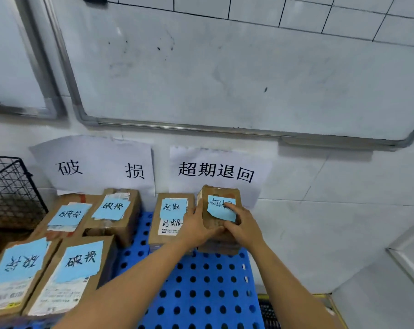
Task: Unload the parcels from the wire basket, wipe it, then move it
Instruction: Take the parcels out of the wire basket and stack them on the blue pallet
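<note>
Two-handed grip on a cardboard parcel [213, 225] at the blue pallet's [201, 281] far right corner, left hand [196, 227] and right hand [245, 227] curled round its sides; long axis toward the pallet's far edge. Wire basket [8, 186] off the pallet's far left.

Blue perforated pallet [201, 293] in front of me: four cardboard parcels [80, 274], each with a blue handwritten note, sit in two rows on its left part. A fifth parcel [170, 217] stands at the far edge, just beside the sixth parcel [215, 193], which I grip with my left hand [196, 224] and right hand [241, 224].
</note>
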